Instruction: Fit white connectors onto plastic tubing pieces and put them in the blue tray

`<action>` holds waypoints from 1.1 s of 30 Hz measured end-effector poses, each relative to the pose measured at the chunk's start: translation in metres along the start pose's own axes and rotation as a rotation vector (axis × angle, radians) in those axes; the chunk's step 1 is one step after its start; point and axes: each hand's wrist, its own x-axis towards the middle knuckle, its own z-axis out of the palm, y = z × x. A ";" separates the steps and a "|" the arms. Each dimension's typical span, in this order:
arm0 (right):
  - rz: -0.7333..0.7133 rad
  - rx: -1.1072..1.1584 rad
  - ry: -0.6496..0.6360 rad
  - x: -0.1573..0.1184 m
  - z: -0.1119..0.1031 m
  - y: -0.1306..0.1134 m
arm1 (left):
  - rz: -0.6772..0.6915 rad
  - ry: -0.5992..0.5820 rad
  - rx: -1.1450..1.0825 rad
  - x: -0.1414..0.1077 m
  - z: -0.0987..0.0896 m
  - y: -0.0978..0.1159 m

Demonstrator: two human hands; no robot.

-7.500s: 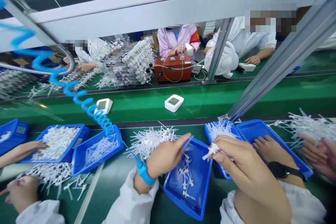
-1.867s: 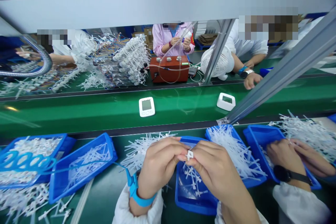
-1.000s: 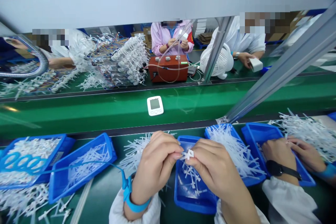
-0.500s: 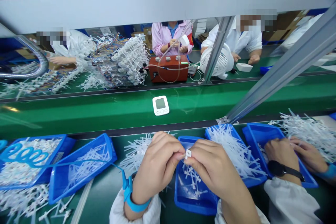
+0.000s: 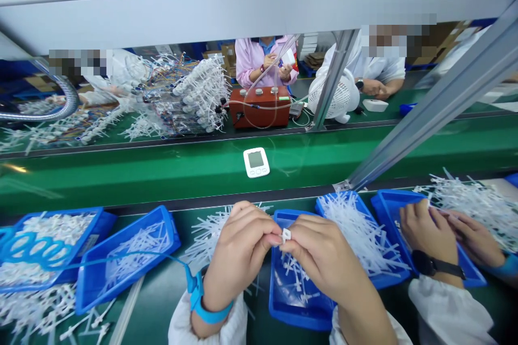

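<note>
My left hand (image 5: 238, 256) and my right hand (image 5: 321, 261) meet fingertip to fingertip over a blue tray (image 5: 283, 310). Between them they pinch one small white plastic connector (image 5: 286, 235). The tray below holds several more assembled white pieces (image 5: 297, 280). A blue wrist strap (image 5: 204, 307) with a coiled blue cord (image 5: 36, 245) sits on my left wrist. A loose heap of white plastic pieces (image 5: 208, 232) lies just left of my hands, and another blue tray full of them (image 5: 356, 226) stands just right.
A white device (image 5: 256, 162) rides the green conveyor belt (image 5: 162, 172) beyond. A co-worker's hands (image 5: 441, 234) work at a blue tray (image 5: 390, 202) on my right. More blue trays (image 5: 129, 253) sit left. Across the belt stand a red box (image 5: 259, 108), a fan (image 5: 340, 98) and other workers.
My hands came together over the tray and stay pinched on the connector. The white device has drifted right along the belt. The co-worker's hands on my right have risen slightly.
</note>
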 end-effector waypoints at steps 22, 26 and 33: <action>0.409 -0.074 0.019 -0.011 -0.012 0.013 | -0.843 -0.602 0.555 -0.022 -0.057 -0.066; 0.381 -0.054 0.028 -0.011 -0.014 0.012 | -0.912 -0.656 0.544 -0.025 -0.054 -0.069; 0.355 -0.020 0.121 -0.012 -0.021 0.014 | -0.515 -0.602 0.440 -0.012 -0.024 -0.045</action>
